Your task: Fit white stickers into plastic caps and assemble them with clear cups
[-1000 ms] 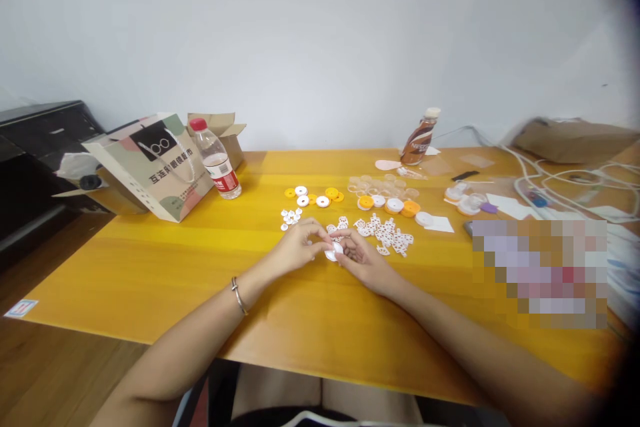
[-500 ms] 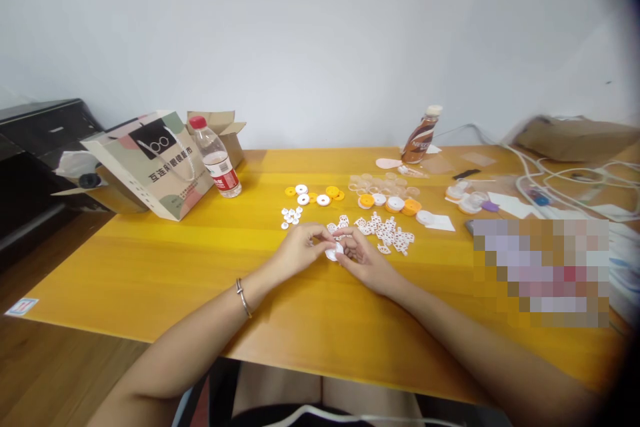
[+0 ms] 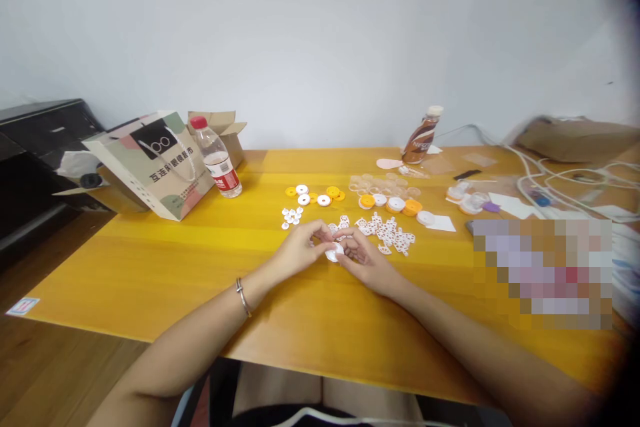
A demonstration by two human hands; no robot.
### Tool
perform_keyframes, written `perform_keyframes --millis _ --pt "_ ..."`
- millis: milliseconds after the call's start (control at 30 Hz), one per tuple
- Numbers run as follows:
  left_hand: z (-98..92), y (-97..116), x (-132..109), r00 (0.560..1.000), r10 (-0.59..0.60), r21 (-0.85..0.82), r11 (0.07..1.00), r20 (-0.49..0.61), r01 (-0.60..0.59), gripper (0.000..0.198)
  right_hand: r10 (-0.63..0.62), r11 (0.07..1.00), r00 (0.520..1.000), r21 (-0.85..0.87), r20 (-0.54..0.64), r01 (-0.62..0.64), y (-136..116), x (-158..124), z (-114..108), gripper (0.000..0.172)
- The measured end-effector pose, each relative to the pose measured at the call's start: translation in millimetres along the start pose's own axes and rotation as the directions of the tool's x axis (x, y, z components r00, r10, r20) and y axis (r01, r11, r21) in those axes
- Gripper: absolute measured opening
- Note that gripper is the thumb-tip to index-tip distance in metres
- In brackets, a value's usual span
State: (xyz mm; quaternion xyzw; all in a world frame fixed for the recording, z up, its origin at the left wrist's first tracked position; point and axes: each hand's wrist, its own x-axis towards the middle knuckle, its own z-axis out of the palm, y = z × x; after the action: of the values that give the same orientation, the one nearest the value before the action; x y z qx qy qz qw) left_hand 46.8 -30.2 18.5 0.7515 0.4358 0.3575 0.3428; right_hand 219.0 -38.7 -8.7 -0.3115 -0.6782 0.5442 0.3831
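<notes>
Between my two hands is a small white round disc (image 3: pixel 334 253). My left hand (image 3: pixel 306 247) pinches its left side with thumb and finger, and my right hand (image 3: pixel 364 257) grips it from the right. The fingers partly cover it, so its details are hidden. Just beyond the hands lie white lattice-like plastic pieces (image 3: pixel 388 232). Small white knob-like parts (image 3: pixel 291 216) are grouped to the left. Behind them are white rings (image 3: pixel 324 200) and yellow discs (image 3: pixel 332 191). Clear round covers (image 3: pixel 373 184) and orange and white round cases (image 3: pixel 395 204) sit farther right.
A paper bag (image 3: pixel 165 173), a water bottle (image 3: pixel 220 163) and a cardboard box (image 3: pixel 227 137) stand at the left. At the back right is a brown drink bottle (image 3: pixel 421 137). White cables (image 3: pixel 530 177) and a blurred-out patch (image 3: pixel 543 273) take up the right side.
Almost nothing differs. Both hands keep hold of the white disc in the same place, and the view has shifted very slightly.
</notes>
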Motion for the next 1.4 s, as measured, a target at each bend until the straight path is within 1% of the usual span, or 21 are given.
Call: perform_keyframes --millis 133,267,633,733,800,867,933,967,1033,1100,1133,1200,1267,1333,1400 --pt "-1.1 -3.6 2.8 0.999 -0.015 -0.040 0.999 -0.047 0.013 0.015 0.031 0.997 1.000 0.074 -0.003 -0.031 -2.3 0.9 -2.2 0.024" --pt "-4.1 -2.5 3.9 0.998 -0.025 -0.053 0.998 -0.053 0.022 0.011 0.058 0.992 0.998 0.116 -0.013 -0.056 -3.0 2.8 -5.6 0.027" --pt "-3.3 -3.2 4.9 0.998 -0.023 -0.158 0.987 -0.062 0.013 0.009 0.077 0.990 0.997 0.123 -0.031 -0.073 -4.4 3.3 -8.3 0.031" --pt "-2.1 -7.1 6.5 0.994 -0.012 -0.135 0.991 -0.111 -0.003 0.011 0.065 0.989 0.994 0.137 -0.082 -0.053 -3.4 5.0 -11.2 0.033" --pt "-1.0 -10.8 10.4 0.989 0.010 -0.063 0.998 -0.149 -0.020 0.013 0.050 0.988 0.990 0.153 -0.131 -0.030 -4.7 6.2 -13.6 0.034" --pt "0.3 -14.0 19.0 0.986 0.060 0.051 0.997 -0.155 -0.053 0.015 0.040 0.986 0.981 0.169 -0.192 -0.007 -7.4 6.7 -14.9 0.033" --pt "2.3 -15.2 33.3 0.985 0.140 0.176 0.977 -0.102 -0.121 0.017 0.030 0.984 0.969 0.178 -0.247 0.015 -10.3 6.2 -14.3 0.033" --pt "4.0 -15.0 42.7 0.981 0.188 0.234 0.957 -0.056 -0.171 0.017 0.023 0.983 0.965 0.180 -0.262 0.025 -11.6 5.7 -13.2 0.033" --pt "9.8 -13.4 64.5 0.962 0.271 0.315 0.910 0.040 -0.269 0.019 0.008 0.983 0.967 0.181 -0.255 0.040 -13.5 4.1 -9.9 0.032" --pt "19.6 -11.9 87.9 0.947 0.307 0.386 0.865 0.096 -0.320 0.018 0.000 0.984 0.974 0.172 -0.226 0.040 -14.5 2.5 -7.0 0.031" --pt "25.9 -11.5 99.0 0.948 0.298 0.416 0.852 0.111 -0.317 0.018 -0.003 0.986 0.976 0.163 -0.218 0.039 -14.7 1.9 -6.1 0.031" --pt "39.7 -11.8 117.6 0.964 0.242 0.468 0.843 0.111 -0.266 0.021 -0.003 0.988 0.976 0.150 -0.219 0.037 -14.7 1.3 -5.9 0.030" --pt "52.1 -12.6 129.5 0.974 0.201 0.503 0.835 0.102 -0.224 0.020 -0.001 0.988 0.973 0.150 -0.229 0.036 -14.3 1.3 -7.1 0.030" --pt "59.6 -12.7 134.0 0.979 0.182 0.506 0.838 0.092 -0.203 0.015 0.006 0.986 0.973 0.162 -0.230 0.032 -13.7 1.4 -8.5 0.031" --pt "60.0 -11.4 131.7 0.984 0.173 0.465 0.867 0.051 -0.177 0.012 0.011 0.985 0.974 0.172 -0.228 0.029 -13.4 1.5 -9.3 0.032"
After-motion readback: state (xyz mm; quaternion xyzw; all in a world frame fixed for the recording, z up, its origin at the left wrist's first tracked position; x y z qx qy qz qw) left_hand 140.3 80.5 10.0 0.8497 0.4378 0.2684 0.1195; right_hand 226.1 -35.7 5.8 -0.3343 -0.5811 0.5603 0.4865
